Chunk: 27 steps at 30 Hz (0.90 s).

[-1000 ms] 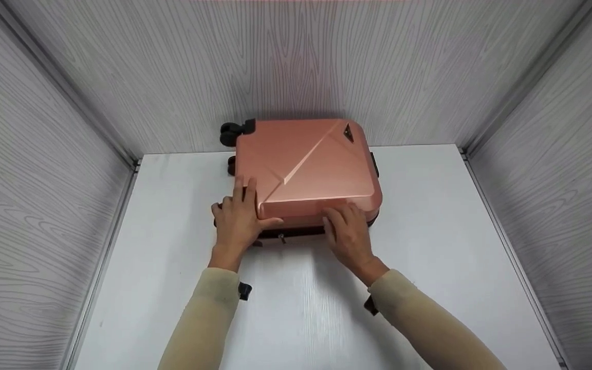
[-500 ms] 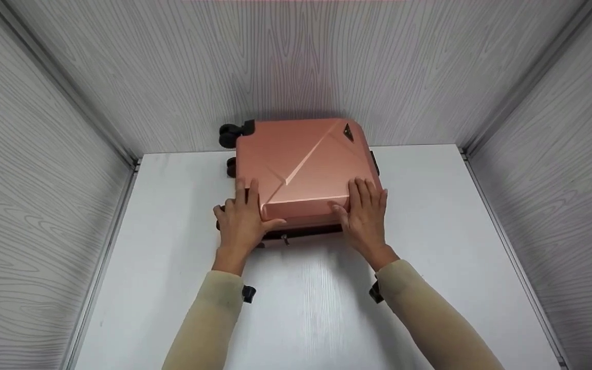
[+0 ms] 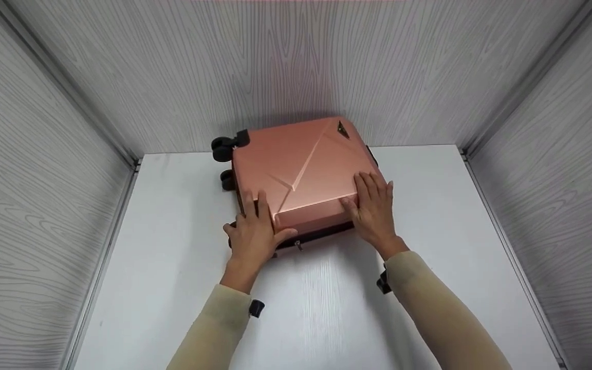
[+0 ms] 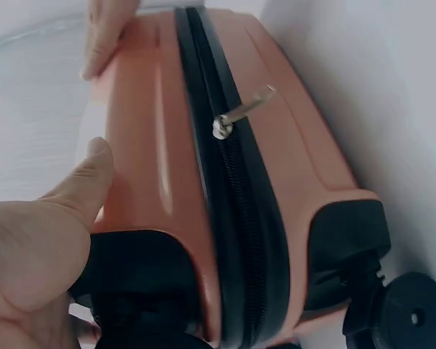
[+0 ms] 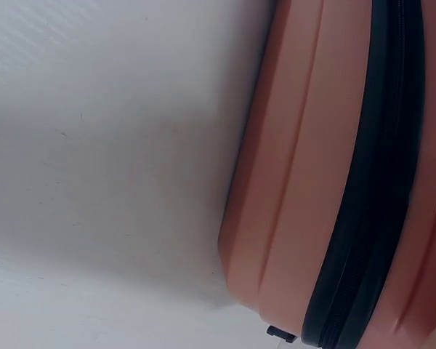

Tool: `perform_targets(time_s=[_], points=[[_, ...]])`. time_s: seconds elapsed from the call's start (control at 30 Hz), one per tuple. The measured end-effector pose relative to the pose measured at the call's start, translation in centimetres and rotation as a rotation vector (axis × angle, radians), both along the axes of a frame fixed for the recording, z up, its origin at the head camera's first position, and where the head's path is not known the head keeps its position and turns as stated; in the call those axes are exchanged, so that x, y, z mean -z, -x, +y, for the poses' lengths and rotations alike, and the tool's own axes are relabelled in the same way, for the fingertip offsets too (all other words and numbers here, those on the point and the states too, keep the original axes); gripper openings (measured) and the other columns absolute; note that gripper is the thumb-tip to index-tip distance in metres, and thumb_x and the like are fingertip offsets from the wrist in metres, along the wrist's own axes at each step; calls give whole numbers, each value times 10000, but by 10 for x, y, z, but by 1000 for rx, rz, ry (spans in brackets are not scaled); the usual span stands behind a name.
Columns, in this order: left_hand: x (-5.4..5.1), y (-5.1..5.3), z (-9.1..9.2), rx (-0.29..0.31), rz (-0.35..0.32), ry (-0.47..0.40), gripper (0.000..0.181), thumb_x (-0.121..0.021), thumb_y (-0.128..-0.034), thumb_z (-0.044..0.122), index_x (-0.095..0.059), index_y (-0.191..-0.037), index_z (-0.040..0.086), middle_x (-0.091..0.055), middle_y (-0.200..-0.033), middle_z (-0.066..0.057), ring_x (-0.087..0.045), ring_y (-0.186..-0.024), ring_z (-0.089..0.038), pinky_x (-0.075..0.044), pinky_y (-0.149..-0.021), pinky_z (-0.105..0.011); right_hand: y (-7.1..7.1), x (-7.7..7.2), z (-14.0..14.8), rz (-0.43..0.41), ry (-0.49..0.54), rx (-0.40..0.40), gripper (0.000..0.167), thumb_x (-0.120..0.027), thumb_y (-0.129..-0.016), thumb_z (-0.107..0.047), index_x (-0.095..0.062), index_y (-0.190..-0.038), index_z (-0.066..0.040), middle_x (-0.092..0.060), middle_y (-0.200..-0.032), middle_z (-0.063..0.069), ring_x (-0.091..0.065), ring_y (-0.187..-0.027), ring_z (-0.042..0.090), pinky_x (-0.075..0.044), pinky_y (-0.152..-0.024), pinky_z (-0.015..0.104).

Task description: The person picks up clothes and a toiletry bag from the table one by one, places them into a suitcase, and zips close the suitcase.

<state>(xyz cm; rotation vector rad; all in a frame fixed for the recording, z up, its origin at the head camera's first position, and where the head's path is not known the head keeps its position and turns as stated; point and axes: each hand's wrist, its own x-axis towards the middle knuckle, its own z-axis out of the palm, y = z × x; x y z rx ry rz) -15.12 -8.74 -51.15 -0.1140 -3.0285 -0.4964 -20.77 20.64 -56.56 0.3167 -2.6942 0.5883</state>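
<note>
A rose-pink hard-shell suitcase (image 3: 296, 159) lies flat on the white table, wheels to the left, slightly askew. My left hand (image 3: 252, 236) rests over its near left corner; two fingers lie straight on top, and the thumb stretches along the front side. On the near right corner, my right hand (image 3: 375, 210) rests with fingers straight on the top and the thumb at the front edge. Close up in the left wrist view are a black zipper with a metal zipper pull (image 4: 243, 113) and a black wheel (image 4: 414, 313). The right wrist view shows the suitcase side (image 5: 305, 174).
The white table (image 3: 172, 267) extends around the suitcase. A grey wood-grain panel (image 3: 296, 56) stands behind it, close to its far edge. Similar panels rise on the left (image 3: 34, 205) and right (image 3: 563, 195).
My right hand has moved from the front side onto the near right corner. The suitcase has turned: its wheel end has come towards me, and my left hand has moved along with it.
</note>
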Motion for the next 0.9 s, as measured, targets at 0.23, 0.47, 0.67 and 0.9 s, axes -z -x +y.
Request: perform_targets(time_s=[0.23, 0.47, 0.67, 0.9], points=[[-26, 0, -15, -19, -94, -107, 970, -582, -959, 723, -337, -1648, 84, -289, -1686, -258, -569, -1264, -570, -372, -1028, -827, -19, -4, -29, 11, -10, 45, 729, -516, -1081, -491, -372, -1612, -12, -360, -1653, 229, -213, -1575, 440, -103, -1235, 725], [-33, 27, -27, -26, -109, -277, 743, -458, -1080, 598, -415, -1599, 67, -294, -1647, -289, -278, -1512, -550, -339, -1139, -729, -40, 0, -53, 7, -33, 21, 854, -500, -1059, -578, -283, -1650, -1, -227, -1709, 274, -109, -1592, 527, -79, -1210, 778], [-10, 39, -24, -10, -128, -297, 890, -438, -1058, 670, -182, -1699, 109, 25, -1766, -217, 34, -1606, -518, -165, -1232, -731, -39, 4, -51, -9, -21, 4, 922, -377, -1057, -680, -241, -1658, 6, -159, -1730, 267, -59, -1595, 535, -48, -1206, 786], [-3, 37, -13, -13, -76, -232, 890, -435, -1068, 650, -181, -1693, 71, -52, -1750, -259, -31, -1604, -524, -196, -1263, -657, -30, 7, -40, -38, 27, -10, 992, -271, -1021, -766, -198, -1676, -24, -116, -1750, 237, -12, -1608, 512, 2, -1226, 757]])
